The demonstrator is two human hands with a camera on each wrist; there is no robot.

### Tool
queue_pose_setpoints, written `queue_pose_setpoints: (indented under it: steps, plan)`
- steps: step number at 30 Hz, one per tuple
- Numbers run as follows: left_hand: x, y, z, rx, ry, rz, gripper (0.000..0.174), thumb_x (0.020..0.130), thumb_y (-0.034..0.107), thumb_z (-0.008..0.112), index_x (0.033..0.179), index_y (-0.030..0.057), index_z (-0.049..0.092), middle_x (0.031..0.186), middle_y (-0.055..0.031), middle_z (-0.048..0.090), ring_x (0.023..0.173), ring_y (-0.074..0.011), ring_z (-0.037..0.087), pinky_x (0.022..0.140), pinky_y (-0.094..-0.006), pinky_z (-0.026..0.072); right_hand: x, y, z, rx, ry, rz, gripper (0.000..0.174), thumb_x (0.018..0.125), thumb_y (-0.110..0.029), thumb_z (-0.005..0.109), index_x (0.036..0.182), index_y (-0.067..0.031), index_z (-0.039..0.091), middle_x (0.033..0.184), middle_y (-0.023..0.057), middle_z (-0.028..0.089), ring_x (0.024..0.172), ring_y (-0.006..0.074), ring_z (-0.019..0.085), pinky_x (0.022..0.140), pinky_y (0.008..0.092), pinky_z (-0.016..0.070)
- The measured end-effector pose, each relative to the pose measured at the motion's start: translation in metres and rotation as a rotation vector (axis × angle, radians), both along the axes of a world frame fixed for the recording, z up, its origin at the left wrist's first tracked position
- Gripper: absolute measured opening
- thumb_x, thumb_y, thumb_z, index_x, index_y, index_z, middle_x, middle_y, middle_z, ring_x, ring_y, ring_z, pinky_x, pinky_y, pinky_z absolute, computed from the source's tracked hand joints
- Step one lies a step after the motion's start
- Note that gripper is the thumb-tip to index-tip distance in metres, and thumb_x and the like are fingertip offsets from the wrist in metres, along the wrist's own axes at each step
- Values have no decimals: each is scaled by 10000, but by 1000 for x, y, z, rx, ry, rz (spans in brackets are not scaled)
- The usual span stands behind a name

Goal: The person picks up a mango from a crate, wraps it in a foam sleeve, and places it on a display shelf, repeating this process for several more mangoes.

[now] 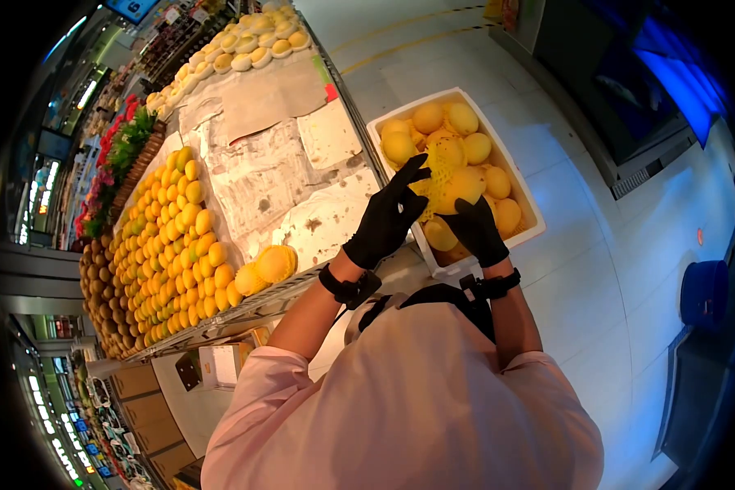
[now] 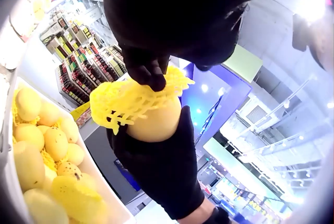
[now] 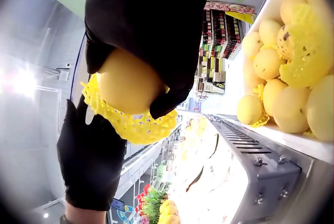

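Observation:
A yellow mango (image 1: 463, 188) is gripped in the black-gloved right hand (image 1: 479, 233), above a white foam box (image 1: 523, 184) of similar fruit. The left hand (image 1: 384, 219), also gloved, pinches a yellow foam net (image 1: 438, 167) beside it. In the left wrist view, the net (image 2: 130, 101) covers the upper part of the mango (image 2: 156, 124); the left hand (image 2: 172, 20) is above, the right hand (image 2: 164, 174) below. From the right wrist, the right hand (image 3: 146, 26) curls round the bare side of the mango (image 3: 129, 82), with the net (image 3: 138, 127) round its other side.
Left of the box stands a display table (image 1: 261, 192) with paper sheets, rows of yellow mangoes (image 1: 171, 245), and two netted fruits (image 1: 275, 264) at its near edge. Netted fruit (image 1: 261, 39) fills its far end. A blue bin (image 1: 704, 294) stands on the floor at the right.

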State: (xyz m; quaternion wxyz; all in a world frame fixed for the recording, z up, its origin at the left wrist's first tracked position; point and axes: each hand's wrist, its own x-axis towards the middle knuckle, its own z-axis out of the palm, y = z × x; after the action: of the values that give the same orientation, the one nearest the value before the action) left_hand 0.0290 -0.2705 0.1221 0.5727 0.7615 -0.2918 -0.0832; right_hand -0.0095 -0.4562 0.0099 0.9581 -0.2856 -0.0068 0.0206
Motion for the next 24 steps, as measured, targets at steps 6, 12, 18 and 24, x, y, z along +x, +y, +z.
queue_pose_setpoints:
  steps: [6,12,18,24]
  plan:
    - [7,11,-6,176,-188,299,577,752,31,790,1289,102,593,1181,-84,612,872,-134,583,768,-278,482,4,12,-1,-4,-42,24,475,893,-79,637,1331,0,471,1242,108,576,1130,237,576,955,328,486]
    - [13,24,-23,-227,143,183,604,792,37,747,1342,95,503,1388,-78,475,1270,-220,469,1046,-377,417,11,24,-1,-608,-148,-96,413,862,-62,640,1254,15,533,1176,118,612,1077,239,587,928,327,476]
    - [15,36,-20,-191,299,172,761,771,-6,716,1446,84,378,1409,-65,458,1301,-206,445,1071,-361,391,16,32,22,-832,-175,-81,471,822,-57,697,1258,13,532,1174,115,615,1076,231,585,937,330,475]
    - [22,50,-12,-143,245,105,797,742,-6,735,1443,92,367,1406,-68,451,1219,-212,495,990,-360,462,18,44,40,-858,-198,-95,679,724,-93,814,1311,5,488,1211,122,602,1115,227,576,967,333,470]
